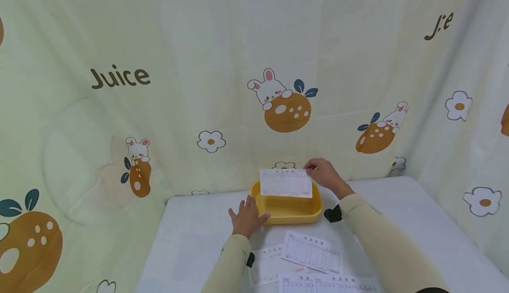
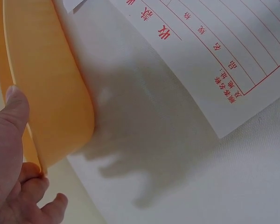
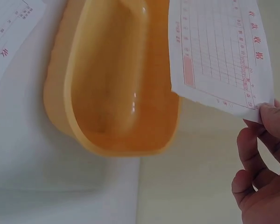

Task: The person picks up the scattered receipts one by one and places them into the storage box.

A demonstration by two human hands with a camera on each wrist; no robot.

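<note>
A white receipt slip (image 1: pixel 286 183) printed with red lines hangs over the back of a yellow plastic box (image 1: pixel 288 218). My right hand (image 1: pixel 326 176) pinches the slip's upper right corner between thumb and fingers, the other fingers bent below it in the right wrist view. The box's inside (image 3: pixel 107 79) shows bare yellow plastic where the slip does not cover it. At the box's left front corner, my left hand (image 1: pixel 247 218) holds the rim with thumb (image 2: pixel 16 105) and fingertips, its outer fingers spread away.
In front of the box, more receipt slips (image 1: pixel 312 252) lie overlapping on the white table (image 1: pixel 191 235). A small black object (image 1: pixel 333 214) shows beside the right sleeve, another (image 1: pixel 250 260) beside the left. A patterned curtain (image 1: pixel 222 85) hangs behind the table.
</note>
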